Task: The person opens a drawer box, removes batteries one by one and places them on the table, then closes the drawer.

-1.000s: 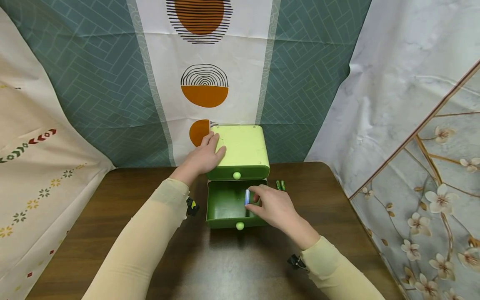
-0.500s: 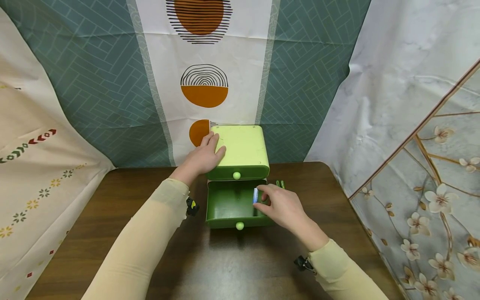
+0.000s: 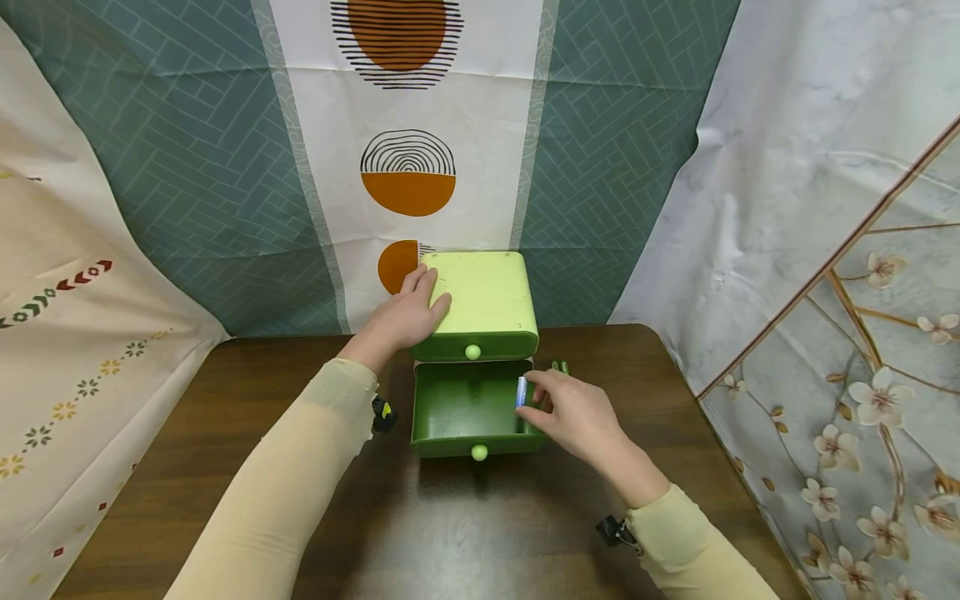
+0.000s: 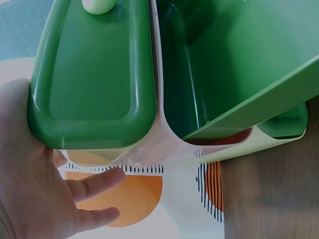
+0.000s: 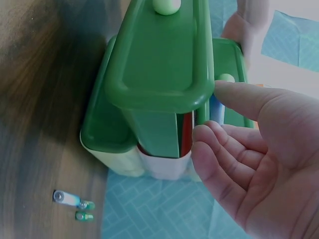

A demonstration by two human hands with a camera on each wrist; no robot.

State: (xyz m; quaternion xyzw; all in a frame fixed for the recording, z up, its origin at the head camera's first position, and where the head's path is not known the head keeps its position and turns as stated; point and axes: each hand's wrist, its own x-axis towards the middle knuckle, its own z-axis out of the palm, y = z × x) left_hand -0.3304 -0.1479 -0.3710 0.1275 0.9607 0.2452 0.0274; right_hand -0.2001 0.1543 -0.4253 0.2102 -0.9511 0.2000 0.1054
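Observation:
My right hand pinches a small blue-and-white battery between thumb and fingertips. It holds the battery upright over the right end of a pulled-out green drawer. In the right wrist view the drawer front partly hides the battery. The drawer belongs to a pale yellow-green cabinet with round knobs. My left hand rests on the cabinet's top left edge, fingers extended. The left wrist view shows two of its fingers reaching along the cabinet's side.
Green batteries and a blue-and-white battery lie on the brown wooden table, right of the cabinet. The top drawer is closed above the open one. Patterned cloth hangs behind and at both sides.
My right hand has moved right with the battery, from over the drawer's inside to its right end, covering more of the green batteries. My left hand stays in place.

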